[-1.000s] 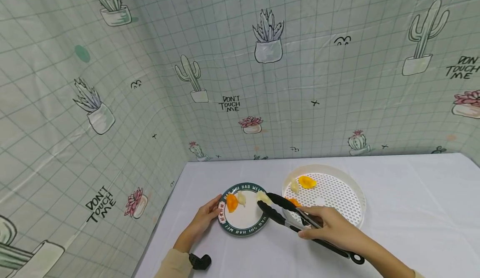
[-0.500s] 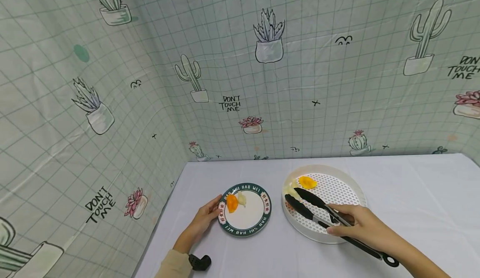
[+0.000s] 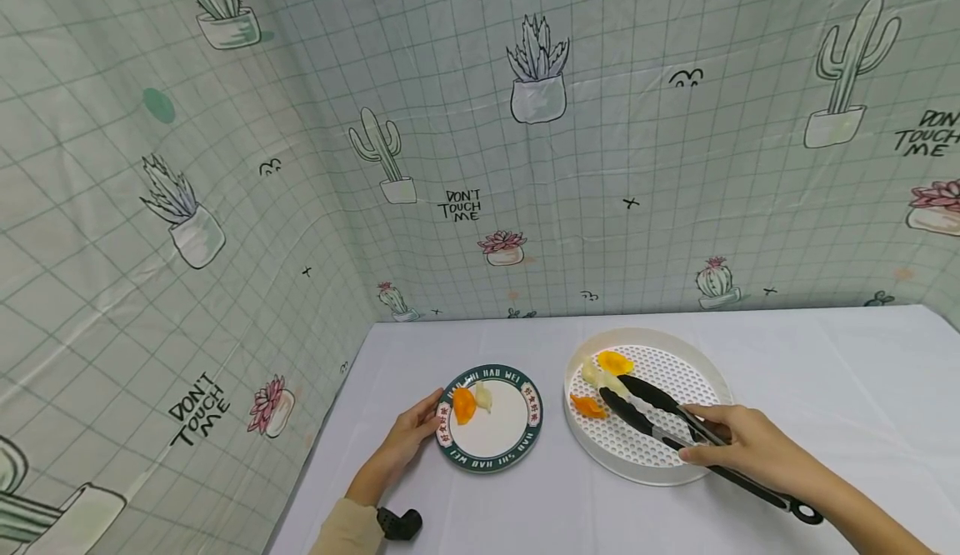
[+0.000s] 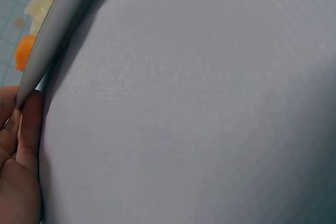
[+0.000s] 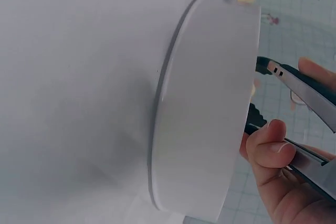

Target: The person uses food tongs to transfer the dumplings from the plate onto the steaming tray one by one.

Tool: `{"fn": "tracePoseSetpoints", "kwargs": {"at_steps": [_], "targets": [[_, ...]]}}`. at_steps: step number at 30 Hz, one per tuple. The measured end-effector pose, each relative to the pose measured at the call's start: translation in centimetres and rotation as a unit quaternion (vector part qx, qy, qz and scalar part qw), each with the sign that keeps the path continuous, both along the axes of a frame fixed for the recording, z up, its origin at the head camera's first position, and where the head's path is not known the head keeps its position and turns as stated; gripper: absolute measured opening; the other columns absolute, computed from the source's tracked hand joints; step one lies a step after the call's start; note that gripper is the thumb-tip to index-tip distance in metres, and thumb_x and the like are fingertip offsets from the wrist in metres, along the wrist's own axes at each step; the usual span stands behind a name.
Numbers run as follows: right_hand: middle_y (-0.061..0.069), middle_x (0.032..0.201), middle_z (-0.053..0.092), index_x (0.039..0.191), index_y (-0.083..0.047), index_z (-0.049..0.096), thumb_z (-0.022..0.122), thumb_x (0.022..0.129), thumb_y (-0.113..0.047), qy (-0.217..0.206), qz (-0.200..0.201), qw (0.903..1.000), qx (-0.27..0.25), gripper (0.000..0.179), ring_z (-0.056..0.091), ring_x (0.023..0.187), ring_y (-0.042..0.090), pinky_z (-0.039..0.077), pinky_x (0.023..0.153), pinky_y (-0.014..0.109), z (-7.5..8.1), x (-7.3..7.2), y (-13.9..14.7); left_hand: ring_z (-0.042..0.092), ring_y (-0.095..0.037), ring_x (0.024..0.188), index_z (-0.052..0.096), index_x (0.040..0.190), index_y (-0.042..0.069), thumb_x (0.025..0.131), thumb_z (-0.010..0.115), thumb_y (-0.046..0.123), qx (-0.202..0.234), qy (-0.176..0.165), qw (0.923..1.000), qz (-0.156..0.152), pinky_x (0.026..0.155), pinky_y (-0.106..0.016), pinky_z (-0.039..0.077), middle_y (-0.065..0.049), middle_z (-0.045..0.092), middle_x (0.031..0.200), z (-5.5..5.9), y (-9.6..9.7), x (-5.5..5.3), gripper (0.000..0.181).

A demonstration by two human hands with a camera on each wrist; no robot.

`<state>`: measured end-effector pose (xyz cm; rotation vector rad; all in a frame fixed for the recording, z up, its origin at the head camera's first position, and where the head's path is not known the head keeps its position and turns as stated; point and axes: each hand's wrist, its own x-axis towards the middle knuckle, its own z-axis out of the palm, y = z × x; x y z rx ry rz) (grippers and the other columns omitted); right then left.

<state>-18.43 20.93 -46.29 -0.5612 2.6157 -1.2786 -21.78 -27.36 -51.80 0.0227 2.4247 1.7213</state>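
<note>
A white counter (image 3: pixel 525 522) stands before a grid-patterned fabric backdrop (image 3: pixel 592 155) printed with potted cacti. The tongs (image 3: pixel 636 419) have black tips and handles with metal between; their arms are parted, and the tips are at the left part of a round white tray (image 3: pixel 675 367) with a perforated floor. A pale piece (image 3: pixel 615 385) lies at the tips; whether they touch it cannot be told. Beside it are a second pale piece (image 3: pixel 591 372), a yellow piece (image 3: pixel 615 362) and an orange piece (image 3: pixel 588 407). The right hand (image 3: pixel 738 442) grips the tongs from the right, thumb on the near arm. The left hand (image 3: pixel 415 426) pinches the left rim of a green-rimmed plate (image 3: pixel 491 434) bearing orange and pale pieces. A narrow strip of counter separates plate and tray; the tray sits near the back edge, with broader counter to its right.
</note>
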Motion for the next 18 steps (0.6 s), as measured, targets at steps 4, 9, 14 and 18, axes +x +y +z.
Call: {"fn": "tracePoseSetpoints", "kwargs": {"at_steps": [4, 9, 14, 18], "targets": [[-0.005, 0.067, 0.043, 0.129, 0.021, 0.052, 0.079, 0.084, -0.026, 0.001, 0.008, 1.0000, 0.000, 0.070, 0.037, 0.061, 0.005, 0.035, 0.050, 0.022, -0.13, -0.18, 0.01, 0.030, -0.041, 0.143, 0.036, 0.151, -0.004, 0.103, 0.050, 0.003, 0.000, -0.001, 1.0000, 0.000, 0.116, -0.054, 0.024, -0.024, 0.031, 0.157, -0.13, -0.02, -0.06, 0.051], [-0.008, 0.059, 0.033, 0.127, 0.022, 0.053, 0.079, 0.083, -0.027, 0.007, 0.016, 0.9998, 0.011, 0.071, 0.032, 0.053, 0.004, 0.032, 0.046, 0.021, -0.15, -0.43, -0.11, 0.030, -0.042, 0.143, 0.036, 0.151, -0.004, 0.103, 0.050, 0.004, 0.000, -0.003, 1.0000, 0.003, 0.116, -0.054, 0.024, -0.024, 0.031, 0.157, -0.16, 0.00, -0.14, 0.051], [-0.008, 0.059, 0.030, 0.127, 0.022, 0.053, 0.080, 0.081, -0.028, -0.002, 0.010, 0.9995, 0.031, 0.072, 0.033, 0.055, 0.006, 0.033, 0.048, 0.022, 0.11, -0.60, -0.31, 0.029, -0.041, 0.144, 0.037, 0.151, -0.002, 0.103, 0.050, 0.005, -0.002, -0.004, 1.0000, 0.007, 0.116, -0.053, 0.024, -0.023, 0.030, 0.157, -0.14, 0.03, -0.12, 0.051], [-0.007, 0.064, 0.034, 0.125, 0.023, 0.053, 0.081, 0.081, -0.026, 0.001, 0.011, 0.9987, 0.050, 0.072, 0.039, 0.065, 0.010, 0.034, 0.054, 0.022, 0.22, -0.72, -0.52, 0.029, -0.041, 0.144, 0.037, 0.151, -0.001, 0.103, 0.051, 0.005, -0.002, -0.006, 1.0000, 0.007, 0.117, -0.052, 0.024, -0.022, 0.031, 0.157, -0.12, 0.02, -0.08, 0.051]]}}
